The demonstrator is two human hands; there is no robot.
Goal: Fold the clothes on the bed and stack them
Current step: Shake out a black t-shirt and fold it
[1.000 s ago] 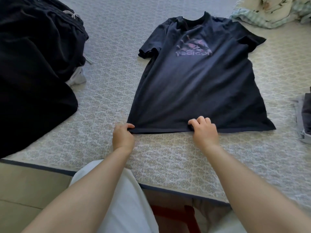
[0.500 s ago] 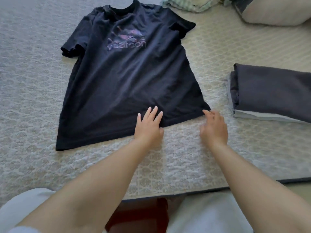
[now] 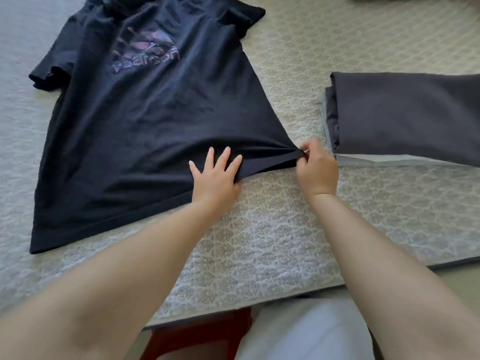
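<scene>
While it's spread face-up on the bed, the navy t-shirt [image 3: 145, 120] looks mostly flat, short sleeves out to the sides, collar at the far end and a purple-pink graphic with lettering across the chest. It sits a bit crooked, the hem running diagonally from the near-left corner up toward the right. Down by that right end of the hem the fabric bunches into tight creases, because the right hand [image 3: 315, 168] is pinching the bottom-right corner between curled fingers and thumb and the cloth is drawn taut toward it. The left hand [image 3: 217, 178] lies on the hem just beside it, fingers spread and straight, pressing the shirt flat onto the cover. Underneath is a quilted bedspread [image 3: 272, 242] with a pale medallion pattern, its dark piped edge running along the near side. Off to the right, near the pinching hand, sits a folded dark grey garment [image 3: 405, 113] on top of a lighter grey folded layer, neat and squared off.
</scene>
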